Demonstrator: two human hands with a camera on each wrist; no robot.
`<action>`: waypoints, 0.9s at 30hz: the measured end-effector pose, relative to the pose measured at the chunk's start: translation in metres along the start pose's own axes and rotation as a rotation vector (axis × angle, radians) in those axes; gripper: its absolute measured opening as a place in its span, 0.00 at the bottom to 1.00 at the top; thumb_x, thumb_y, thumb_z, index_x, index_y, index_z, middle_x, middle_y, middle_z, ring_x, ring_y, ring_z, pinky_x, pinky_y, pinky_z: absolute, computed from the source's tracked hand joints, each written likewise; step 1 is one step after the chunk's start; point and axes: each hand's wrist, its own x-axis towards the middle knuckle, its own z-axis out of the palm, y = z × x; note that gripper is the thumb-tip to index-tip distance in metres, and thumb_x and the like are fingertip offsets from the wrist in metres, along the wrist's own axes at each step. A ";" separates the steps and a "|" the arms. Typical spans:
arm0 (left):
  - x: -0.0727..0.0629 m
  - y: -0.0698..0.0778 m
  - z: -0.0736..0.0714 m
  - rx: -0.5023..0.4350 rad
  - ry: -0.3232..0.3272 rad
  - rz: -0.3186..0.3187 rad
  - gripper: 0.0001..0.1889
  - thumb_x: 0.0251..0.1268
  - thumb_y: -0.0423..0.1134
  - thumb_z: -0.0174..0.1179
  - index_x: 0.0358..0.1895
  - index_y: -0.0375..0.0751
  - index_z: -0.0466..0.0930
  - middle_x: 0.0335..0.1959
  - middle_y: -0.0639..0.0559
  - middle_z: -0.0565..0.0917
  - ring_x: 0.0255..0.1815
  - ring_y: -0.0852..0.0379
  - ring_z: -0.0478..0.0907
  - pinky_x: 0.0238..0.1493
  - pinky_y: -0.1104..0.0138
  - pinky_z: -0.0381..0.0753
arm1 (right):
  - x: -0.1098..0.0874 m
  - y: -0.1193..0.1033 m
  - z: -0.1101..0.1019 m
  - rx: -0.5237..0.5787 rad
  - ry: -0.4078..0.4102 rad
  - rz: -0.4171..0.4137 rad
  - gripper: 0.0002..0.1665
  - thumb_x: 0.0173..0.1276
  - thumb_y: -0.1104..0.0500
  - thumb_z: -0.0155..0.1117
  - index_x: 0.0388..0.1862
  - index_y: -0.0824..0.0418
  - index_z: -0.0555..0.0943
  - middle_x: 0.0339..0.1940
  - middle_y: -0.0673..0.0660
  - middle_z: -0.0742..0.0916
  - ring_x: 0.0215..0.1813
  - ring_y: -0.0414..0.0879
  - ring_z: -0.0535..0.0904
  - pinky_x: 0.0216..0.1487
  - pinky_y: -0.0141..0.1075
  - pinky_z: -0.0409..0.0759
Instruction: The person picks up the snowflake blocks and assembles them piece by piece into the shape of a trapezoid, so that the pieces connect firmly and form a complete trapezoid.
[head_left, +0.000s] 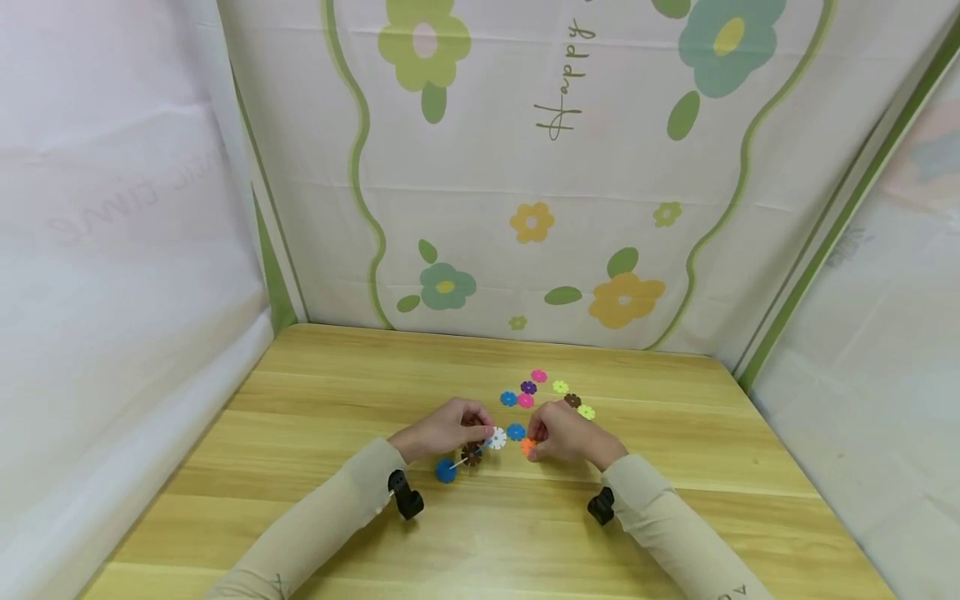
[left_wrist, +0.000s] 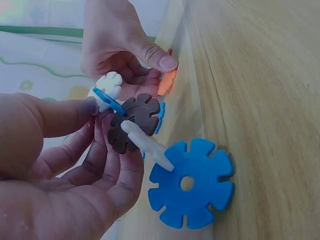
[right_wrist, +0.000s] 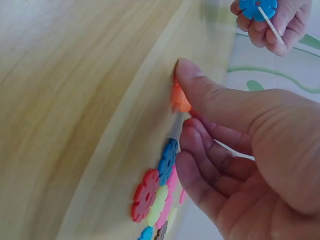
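Long beige sleeves cover both arms, with black wrist-mounted cameras.

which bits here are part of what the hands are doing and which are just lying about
In hand:
left hand holding the stick chain of white disc, brown disc, blue disc
right hand pinching the orange disc

Lying about:
loose blue disc
pink disc
purple disc
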 end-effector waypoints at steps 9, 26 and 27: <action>0.000 -0.001 0.001 -0.010 0.005 0.004 0.08 0.82 0.39 0.58 0.48 0.40 0.85 0.38 0.51 0.83 0.36 0.57 0.74 0.40 0.67 0.76 | -0.002 0.003 -0.009 0.187 -0.010 -0.012 0.05 0.69 0.64 0.76 0.36 0.59 0.86 0.33 0.50 0.88 0.37 0.39 0.83 0.40 0.31 0.84; -0.001 -0.002 0.000 0.022 0.015 0.007 0.10 0.80 0.45 0.61 0.46 0.43 0.85 0.38 0.51 0.83 0.36 0.57 0.74 0.40 0.67 0.75 | -0.007 -0.002 0.000 0.425 0.219 -0.092 0.04 0.72 0.61 0.73 0.41 0.59 0.85 0.39 0.58 0.90 0.40 0.61 0.88 0.42 0.45 0.89; -0.001 -0.002 0.000 0.023 0.016 0.009 0.10 0.80 0.45 0.61 0.46 0.43 0.85 0.38 0.51 0.83 0.36 0.57 0.74 0.39 0.67 0.75 | -0.007 -0.002 0.002 0.437 0.232 -0.105 0.04 0.72 0.62 0.73 0.41 0.59 0.85 0.38 0.57 0.90 0.41 0.63 0.88 0.42 0.44 0.89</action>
